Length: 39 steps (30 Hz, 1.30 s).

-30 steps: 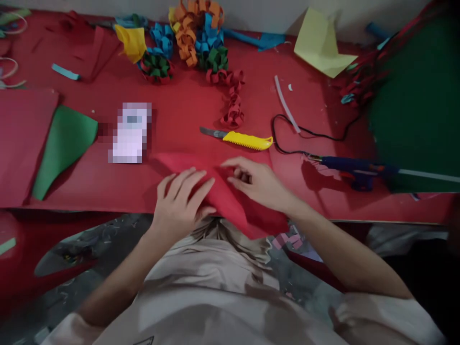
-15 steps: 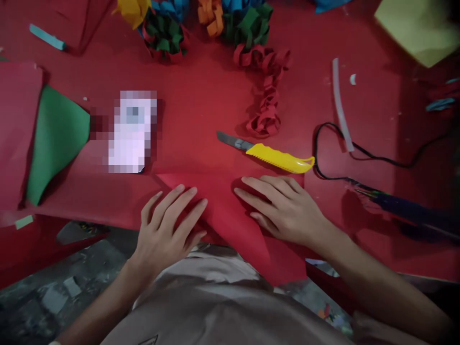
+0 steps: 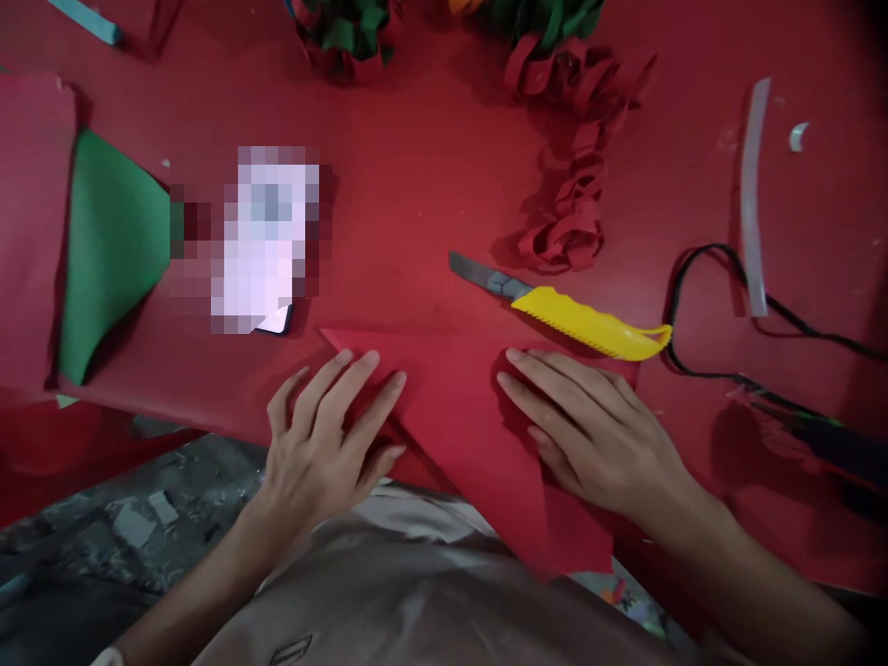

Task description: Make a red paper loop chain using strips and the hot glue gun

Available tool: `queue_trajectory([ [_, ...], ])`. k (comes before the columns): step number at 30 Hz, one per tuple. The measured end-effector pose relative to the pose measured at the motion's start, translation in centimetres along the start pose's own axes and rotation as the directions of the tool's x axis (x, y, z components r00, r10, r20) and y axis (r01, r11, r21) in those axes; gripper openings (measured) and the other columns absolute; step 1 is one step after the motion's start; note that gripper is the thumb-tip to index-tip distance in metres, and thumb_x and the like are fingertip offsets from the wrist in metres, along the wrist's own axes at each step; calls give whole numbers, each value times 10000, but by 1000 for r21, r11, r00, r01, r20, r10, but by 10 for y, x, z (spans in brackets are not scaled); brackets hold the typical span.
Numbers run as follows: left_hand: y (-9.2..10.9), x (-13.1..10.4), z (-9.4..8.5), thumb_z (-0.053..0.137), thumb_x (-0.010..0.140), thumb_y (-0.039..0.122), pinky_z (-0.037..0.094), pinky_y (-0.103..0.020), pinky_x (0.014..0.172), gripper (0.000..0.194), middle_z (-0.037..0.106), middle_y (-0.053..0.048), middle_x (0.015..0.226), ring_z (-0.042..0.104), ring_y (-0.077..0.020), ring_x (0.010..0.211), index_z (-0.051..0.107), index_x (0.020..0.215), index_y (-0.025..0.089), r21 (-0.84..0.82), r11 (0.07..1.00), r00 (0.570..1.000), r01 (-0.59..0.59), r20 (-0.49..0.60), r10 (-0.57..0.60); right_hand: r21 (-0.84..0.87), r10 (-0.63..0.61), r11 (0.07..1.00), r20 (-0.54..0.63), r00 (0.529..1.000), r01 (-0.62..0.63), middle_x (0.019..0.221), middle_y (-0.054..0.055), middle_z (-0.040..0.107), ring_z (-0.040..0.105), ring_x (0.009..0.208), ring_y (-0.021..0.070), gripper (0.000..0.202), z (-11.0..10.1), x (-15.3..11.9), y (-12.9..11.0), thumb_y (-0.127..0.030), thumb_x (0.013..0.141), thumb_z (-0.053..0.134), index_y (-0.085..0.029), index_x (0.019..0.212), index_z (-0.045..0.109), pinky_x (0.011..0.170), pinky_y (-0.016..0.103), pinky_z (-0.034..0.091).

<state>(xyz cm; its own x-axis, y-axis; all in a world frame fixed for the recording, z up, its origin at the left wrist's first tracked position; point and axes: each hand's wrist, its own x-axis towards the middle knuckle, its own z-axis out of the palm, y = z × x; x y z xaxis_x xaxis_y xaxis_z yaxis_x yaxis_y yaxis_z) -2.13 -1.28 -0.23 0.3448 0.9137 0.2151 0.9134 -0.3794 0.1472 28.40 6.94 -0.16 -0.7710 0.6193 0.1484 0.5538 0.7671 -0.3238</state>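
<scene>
A folded sheet of red paper (image 3: pixel 472 416) lies at the table's front edge, its lower corner hanging over. On its left part rests my left hand (image 3: pixel 329 435), palm down, fingers spread. My right hand (image 3: pixel 589 425) lies flat on the right part with fingers stretched out. Just beyond my right hand is a yellow cutter knife (image 3: pixel 589 324), its blade out and pointing left. A phone (image 3: pixel 267 240), partly pixelated, lies beyond my left hand.
Curled red paper strips (image 3: pixel 573 222) lie behind the knife. Green paper (image 3: pixel 111 250) is at the left. A black cord (image 3: pixel 676 314), a clear strip (image 3: pixel 753 203) and a dark tool (image 3: pixel 832 439) are on the right.
The view has shifted closer to the table. My right hand has moved rightward over the red paper, farther from my left hand. Both hands remain flat.
</scene>
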Motion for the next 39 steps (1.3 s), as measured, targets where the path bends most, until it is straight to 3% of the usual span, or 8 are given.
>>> queue_trajectory([
  [5, -2, 1, -2, 541, 1012, 462, 259, -528, 1252, 663, 615, -194, 1485, 526, -348, 1434, 455, 1582, 133, -30, 999, 999, 12, 44, -11, 41, 4, 999, 15, 1000, -5, 1538, 102, 602, 603, 1396, 332, 747, 0, -5, 3, -216, 1013, 548, -270, 1688, 234, 1031, 514, 562],
  [11, -4, 1, -2, 549, 998, 466, 211, -519, 1281, 681, 574, -171, 1542, 514, -336, 1456, 444, 1588, 143, -42, 999, 996, 32, 90, -28, 11, 17, 1000, 31, 999, -17, 1544, 89, 594, 609, 1395, 338, 758, -1, -8, 4, -243, 1005, 556, -283, 1688, 231, 969, 516, 606],
  [16, -4, 1, -1, 559, 993, 436, 165, -515, 1307, 678, 526, -156, 1589, 417, -330, 1537, 437, 1595, 149, -59, 997, 992, 48, 119, -40, -76, -48, 996, 23, 999, 49, 1537, 168, 585, 598, 1400, 365, 744, -1, -9, 5, -225, 991, 569, -146, 1673, 280, 985, 531, 605],
  [20, -3, 0, -2, 534, 1006, 437, 140, -506, 1315, 656, 513, -149, 1602, 372, -315, 1565, 449, 1588, 145, -72, 996, 991, 58, 122, -49, -105, -57, 993, 21, 998, 59, 1530, 172, 595, 594, 1404, 359, 695, -1, -9, 4, -189, 1002, 548, -109, 1653, 317, 1039, 523, 588],
  [25, -1, 2, -3, 525, 1016, 426, 141, -511, 1311, 642, 493, -134, 1619, 353, -298, 1577, 432, 1599, 173, -80, 992, 984, 93, 159, -79, -135, -68, 989, 1, 998, 67, 1503, 203, 616, 596, 1396, 367, 599, -1, -8, 2, -104, 969, 583, -11, 1549, 465, 1135, 507, 531],
  [32, -1, 2, -4, 525, 1010, 421, 143, -523, 1307, 649, 483, -131, 1627, 369, -299, 1569, 420, 1605, 184, -80, 992, 981, 96, 179, -80, -163, -75, 984, -18, 997, 71, 1484, 206, 630, 616, 1368, 363, 536, -1, -6, 2, -98, 966, 577, 17, 1487, 527, 1121, 498, 544],
  [39, -1, 4, -6, 555, 995, 433, 195, -544, 1287, 624, 416, -142, 1670, 371, -331, 1566, 463, 1576, 226, -69, 990, 973, 125, 204, -109, -162, -66, 985, -26, 997, 61, 1494, 189, 627, 607, 1387, 347, 568, 0, -7, 1, -113, 979, 584, -6, 1528, 484, 1137, 481, 537],
])
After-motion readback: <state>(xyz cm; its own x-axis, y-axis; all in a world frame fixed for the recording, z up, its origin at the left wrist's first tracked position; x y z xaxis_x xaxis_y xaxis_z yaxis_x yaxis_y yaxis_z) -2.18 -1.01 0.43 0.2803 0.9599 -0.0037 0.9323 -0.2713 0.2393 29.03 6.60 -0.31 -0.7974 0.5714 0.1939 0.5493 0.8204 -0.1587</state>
